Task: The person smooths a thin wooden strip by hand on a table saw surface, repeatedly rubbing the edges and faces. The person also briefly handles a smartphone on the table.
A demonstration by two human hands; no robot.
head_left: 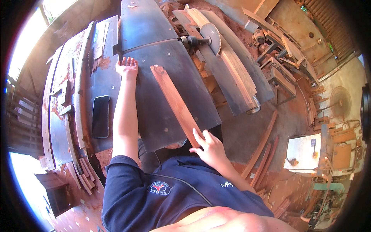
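Observation:
A reddish-brown wooden strip point(176, 101) lies slantwise across the dark metal machine table point(152, 133). Its near end is in my right hand point(211, 149), with the thumb and index finger on it at the table's front edge. My left arm reaches forward over the table. At its end my left hand point(127, 66) has its fingers apart and slightly curled, holding nothing. That hand is near the raised edge of the table section and apart from the strip's far end. A black phone point(101, 116) lies flat to the left of my left forearm.
To the right, a toothed circular saw blade point(211, 38) stands upright on a spindle beside a long light wooden fence point(235, 71). Long boards point(262, 145) lie on the floor at right, near a white-topped box point(303, 152). Sawdust and offcuts cover the left bench point(58, 120).

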